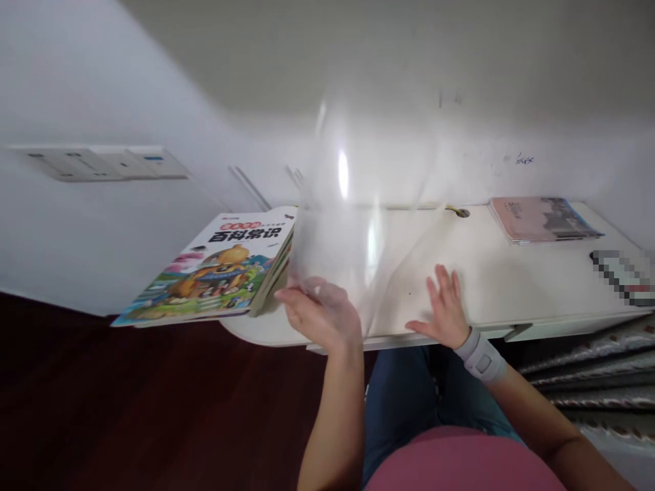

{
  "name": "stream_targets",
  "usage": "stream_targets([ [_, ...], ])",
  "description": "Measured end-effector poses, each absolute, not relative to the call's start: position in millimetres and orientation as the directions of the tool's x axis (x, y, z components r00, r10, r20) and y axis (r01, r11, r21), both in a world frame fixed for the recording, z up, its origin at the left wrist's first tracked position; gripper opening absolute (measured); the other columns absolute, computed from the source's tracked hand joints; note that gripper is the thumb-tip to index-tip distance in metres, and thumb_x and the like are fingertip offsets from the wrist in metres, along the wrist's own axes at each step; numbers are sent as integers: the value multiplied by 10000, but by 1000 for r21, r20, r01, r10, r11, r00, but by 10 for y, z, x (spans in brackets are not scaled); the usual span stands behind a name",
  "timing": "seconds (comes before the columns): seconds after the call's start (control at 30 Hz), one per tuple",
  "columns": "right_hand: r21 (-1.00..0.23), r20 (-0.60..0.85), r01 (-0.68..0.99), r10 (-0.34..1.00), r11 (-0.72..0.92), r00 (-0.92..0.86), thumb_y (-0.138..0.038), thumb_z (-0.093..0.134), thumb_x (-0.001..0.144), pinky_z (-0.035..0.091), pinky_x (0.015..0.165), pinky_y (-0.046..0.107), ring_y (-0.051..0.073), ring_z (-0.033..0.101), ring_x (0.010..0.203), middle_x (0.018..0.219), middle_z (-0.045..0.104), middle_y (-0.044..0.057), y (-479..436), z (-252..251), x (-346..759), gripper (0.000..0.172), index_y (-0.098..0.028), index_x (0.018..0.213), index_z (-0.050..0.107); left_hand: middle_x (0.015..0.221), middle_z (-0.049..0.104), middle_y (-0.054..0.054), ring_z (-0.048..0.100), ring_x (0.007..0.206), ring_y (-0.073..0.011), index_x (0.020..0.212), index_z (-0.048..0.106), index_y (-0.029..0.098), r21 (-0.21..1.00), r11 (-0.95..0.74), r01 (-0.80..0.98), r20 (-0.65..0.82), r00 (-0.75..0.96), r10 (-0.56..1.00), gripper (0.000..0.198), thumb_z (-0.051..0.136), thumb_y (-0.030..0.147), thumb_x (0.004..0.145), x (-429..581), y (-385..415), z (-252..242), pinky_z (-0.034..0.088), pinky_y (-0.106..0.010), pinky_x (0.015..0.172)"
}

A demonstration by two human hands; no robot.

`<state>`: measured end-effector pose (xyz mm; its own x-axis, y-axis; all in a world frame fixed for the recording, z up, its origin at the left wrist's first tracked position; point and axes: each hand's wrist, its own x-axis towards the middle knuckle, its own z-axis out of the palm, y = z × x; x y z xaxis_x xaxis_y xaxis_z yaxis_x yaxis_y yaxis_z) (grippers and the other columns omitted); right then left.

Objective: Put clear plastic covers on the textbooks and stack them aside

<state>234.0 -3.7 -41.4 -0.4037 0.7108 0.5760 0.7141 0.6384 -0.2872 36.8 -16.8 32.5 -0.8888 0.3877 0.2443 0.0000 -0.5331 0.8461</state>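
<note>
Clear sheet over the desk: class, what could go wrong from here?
1. The clear sheet, lifted by the left hand, bends upward; it may crease.
2. The picture book overhangs the desk edge beside the raised sheet; a nudge could tip it to the floor.
3. The right hand only presses flat, so the sheet might slip.

A stack of thin picture books with a bright cartoon cover (220, 269) overhangs the left end of the white desk (512, 273). A flat pink-covered book (537, 218) lies at the far right corner, near a round cable hole (461, 213). White wall sockets (102, 162) sit on the left wall above dark red wooden flooring (127, 409). Striped grey fabric (593, 368) lies below the desk's right end.
</note>
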Motion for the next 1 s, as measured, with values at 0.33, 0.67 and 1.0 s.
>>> stream_targets([
  [0.33,-208,195,688,719,695,-667,-620,406,879,221,1086,595,339,270,1389,1494,346,147,159,-495,2316,659,-222,1405,423,955,544,-40,571,723,-94,1079,515,187,920,-352,-172,-15,-914,406,345,397,439,876,-343,-255,-512,500,-257,674],
  [0.67,-112,118,816,823,567,-556,-375,366,958,279,1062,558,286,310,1380,1485,379,54,110,-577,3723,433,-329,1380,448,1389,479,-166,327,1348,-349,1068,689,177,469,266,843,507,-503,700,384,432,408,900,-379,-499,-692,238,-582,1074],
  [1.0,-134,137,866,875,481,-465,-382,352,939,322,1036,573,274,367,1352,1439,446,59,23,-655,4350,444,-313,1360,476,1350,545,-125,334,1348,-355,1078,695,204,298,272,915,434,-384,815,348,454,385,905,68,-652,-778,223,-597,1066],
])
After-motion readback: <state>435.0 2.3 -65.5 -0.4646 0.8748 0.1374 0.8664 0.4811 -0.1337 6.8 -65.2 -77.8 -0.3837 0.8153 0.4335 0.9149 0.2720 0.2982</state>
